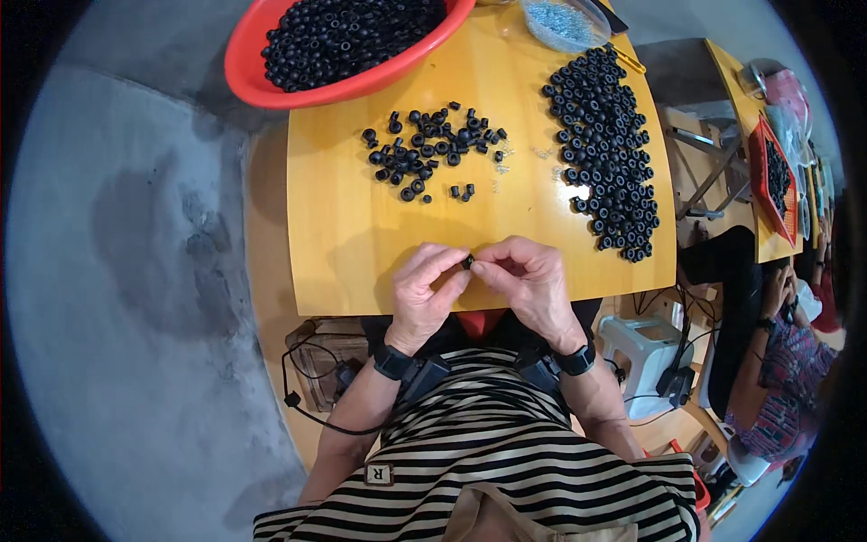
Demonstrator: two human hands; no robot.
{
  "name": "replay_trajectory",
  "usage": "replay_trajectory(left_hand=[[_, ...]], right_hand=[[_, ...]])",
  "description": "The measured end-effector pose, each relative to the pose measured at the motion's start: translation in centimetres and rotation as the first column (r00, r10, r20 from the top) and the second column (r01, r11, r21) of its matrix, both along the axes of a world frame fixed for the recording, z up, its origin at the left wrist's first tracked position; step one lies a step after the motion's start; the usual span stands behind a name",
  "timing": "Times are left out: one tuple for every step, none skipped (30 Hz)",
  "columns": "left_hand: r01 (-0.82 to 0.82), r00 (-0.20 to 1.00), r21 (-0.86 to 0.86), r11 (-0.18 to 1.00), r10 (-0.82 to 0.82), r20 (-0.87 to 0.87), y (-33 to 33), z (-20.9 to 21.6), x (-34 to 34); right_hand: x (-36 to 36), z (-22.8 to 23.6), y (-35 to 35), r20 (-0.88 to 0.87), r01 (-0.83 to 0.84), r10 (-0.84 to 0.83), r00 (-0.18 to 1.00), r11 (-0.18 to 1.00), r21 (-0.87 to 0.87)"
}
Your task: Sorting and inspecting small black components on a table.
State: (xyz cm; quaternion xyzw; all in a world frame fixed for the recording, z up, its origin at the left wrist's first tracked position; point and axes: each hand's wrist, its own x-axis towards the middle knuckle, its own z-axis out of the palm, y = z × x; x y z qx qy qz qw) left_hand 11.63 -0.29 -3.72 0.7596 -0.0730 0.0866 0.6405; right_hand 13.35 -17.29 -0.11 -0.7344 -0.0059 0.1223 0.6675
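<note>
My left hand pinches a small round black part between thumb and forefinger, just above the table's near edge. Close against it, my right hand has its thumb and fingertips pressed together; whatever they hold is too small or hidden to make out. Beyond my hands lies a loose scatter of small black cylindrical parts, some upright and some on their sides. A few tiny clear or silvery pieces are strewn to the right of them. Many black ring-topped parts cover the table's right side.
At the far left a red basin is heaped with black parts. A clear tub of small silvery pieces stands far right, near a yellow-handled tool. Right of the yellow table, another person sits at a second table with a red basket.
</note>
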Motion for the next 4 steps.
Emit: replay_trajectory(left_hand=[[-0.003,1.000,0.012,1.000,0.002,0.018,0.05,0.00,0.06],[0.001,1.000,0.045,0.999,-0.002,0.023,0.15,0.11,0.13],[0.003,1.000,0.079,0.997,-0.005,0.029,0.24,0.37,0.19],[0.006,0.999,0.112,0.994,-0.010,0.033,0.36,0.70,0.25]], right_hand=[[0.24,0.09,0.09,0.022,-0.019,0.020,1.000,0.999,-0.039],[0.49,0.37,0.13,0.043,-0.037,0.041,0.998,0.996,-0.078],[0.72,0.80,0.09,0.064,-0.055,0.063,0.996,0.992,-0.117],[0.90,0.79,0.15,0.061,-0.063,0.071,0.996,0.991,-0.118]])
